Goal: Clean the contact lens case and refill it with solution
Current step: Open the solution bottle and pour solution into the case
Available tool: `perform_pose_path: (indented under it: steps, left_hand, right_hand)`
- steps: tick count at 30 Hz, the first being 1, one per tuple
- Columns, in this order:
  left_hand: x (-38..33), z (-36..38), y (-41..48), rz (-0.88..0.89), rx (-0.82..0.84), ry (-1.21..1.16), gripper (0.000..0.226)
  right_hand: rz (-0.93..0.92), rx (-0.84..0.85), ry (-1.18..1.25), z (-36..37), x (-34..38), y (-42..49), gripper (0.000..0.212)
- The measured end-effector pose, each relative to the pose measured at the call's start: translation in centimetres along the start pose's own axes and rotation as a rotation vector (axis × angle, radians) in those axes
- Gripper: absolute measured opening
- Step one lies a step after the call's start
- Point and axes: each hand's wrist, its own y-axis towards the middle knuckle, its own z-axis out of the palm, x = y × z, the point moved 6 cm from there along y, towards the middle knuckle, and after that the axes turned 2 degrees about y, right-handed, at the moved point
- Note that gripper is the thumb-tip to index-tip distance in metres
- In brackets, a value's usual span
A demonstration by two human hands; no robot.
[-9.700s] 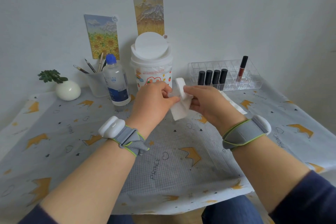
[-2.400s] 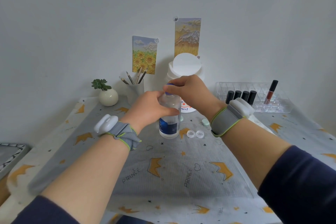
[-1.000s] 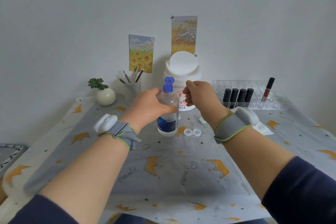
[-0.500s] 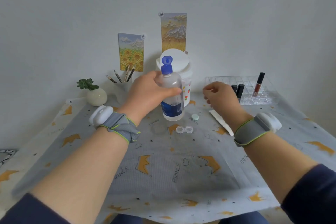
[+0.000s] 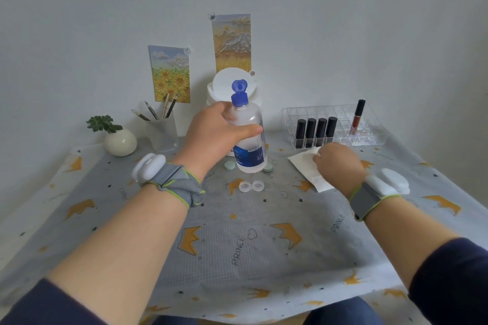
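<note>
- Contact lens case (image 5: 251,186), small clear plastic twin-well piece, lies open on the worktop (image 5: 264,245), its long axis running left-right, just in front of and below the bottle.
- Left hand (image 5: 215,134) wraps tight around the clear plastic solution bottle (image 5: 249,137) with blue label; bottle is lifted off the cloth, upright, its blue flip cap (image 5: 239,92) hinged open.
- Case sits below and slightly right of the left hand, roughly between both hands; left hand looks nearer, so a tip down and forward would likely put the nozzle over the wells.
- Right hand (image 5: 338,163) is palm down with fingers curled on the white folded tissue (image 5: 309,166); firm pinch or not, cannot tell.
- Two pale green round caps (image 5: 229,165) lie behind the case, either side of the bottle base.
- Worktop has a soft quilted grey cloth with orange crowns; the light case may slide.
</note>
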Motion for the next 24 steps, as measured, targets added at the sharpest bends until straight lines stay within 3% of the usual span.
perform_pose_path:
  steps: [7,11,15,18,22,24]
  left_hand:
    - [-0.2,0.4,-0.1,0.002,-0.001,0.020,0.059]
    - [-0.4,0.2,0.0,0.001,-0.011,0.026,0.059]
    - [-0.7,0.0,0.0,0.009,-0.011,0.035,0.059]
    - [-1.0,-0.3,0.0,0.012,-0.023,0.031,0.058]
    - [-1.4,-0.2,0.2,0.021,-0.055,0.032,0.060]
    - [-1.7,0.1,0.2,0.031,-0.078,0.053,0.062]
  right_hand:
    - [-0.008,-0.120,0.023,-1.0,0.4,0.0,0.023]
    - [0.039,-0.038,0.063,-0.7,0.5,0.1,0.017]
    - [0.018,-0.002,0.079,-0.6,0.5,-0.2,0.046]
    - [-0.026,-0.034,0.113,-1.5,1.0,-0.9,0.038]
    - [-0.125,-0.156,0.346,-3.7,3.2,-1.9,0.036]
    - [-0.074,-0.093,0.603,-4.1,4.2,-2.4,0.028]
